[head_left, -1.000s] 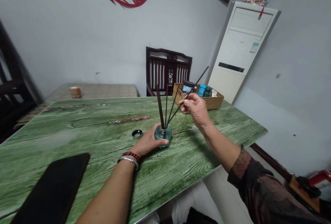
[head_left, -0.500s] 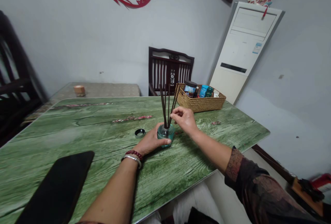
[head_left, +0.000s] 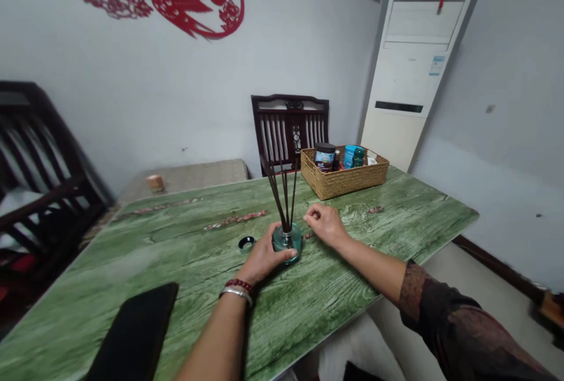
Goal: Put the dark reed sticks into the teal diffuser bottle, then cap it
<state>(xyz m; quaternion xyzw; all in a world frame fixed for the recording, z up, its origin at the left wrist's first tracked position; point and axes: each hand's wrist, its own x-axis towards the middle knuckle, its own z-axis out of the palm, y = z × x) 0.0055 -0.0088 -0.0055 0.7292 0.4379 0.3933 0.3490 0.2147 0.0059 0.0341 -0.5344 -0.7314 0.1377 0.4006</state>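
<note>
A small teal glass diffuser bottle [head_left: 287, 239] stands on the green wood-grain table [head_left: 176, 263] with several dark reed sticks [head_left: 282, 190] rising from its neck. My left hand [head_left: 264, 259] is wrapped round the bottle's base. My right hand [head_left: 321, 223] rests on the table just right of the bottle, fingers curled loosely with nothing visible in them. A small black cap [head_left: 247, 243] lies on the table left of the bottle.
A wicker basket [head_left: 346, 176] with jars and small bottles sits at the far right of the table. A black flat object [head_left: 136, 334] lies at the near left. A dark wooden chair [head_left: 288, 128] stands behind the table. A white standing air conditioner [head_left: 412, 76] fills the corner.
My right hand pushed a reed down into the bottle, let go and dropped to the tabletop beside it. The view has shifted to the left and up.
</note>
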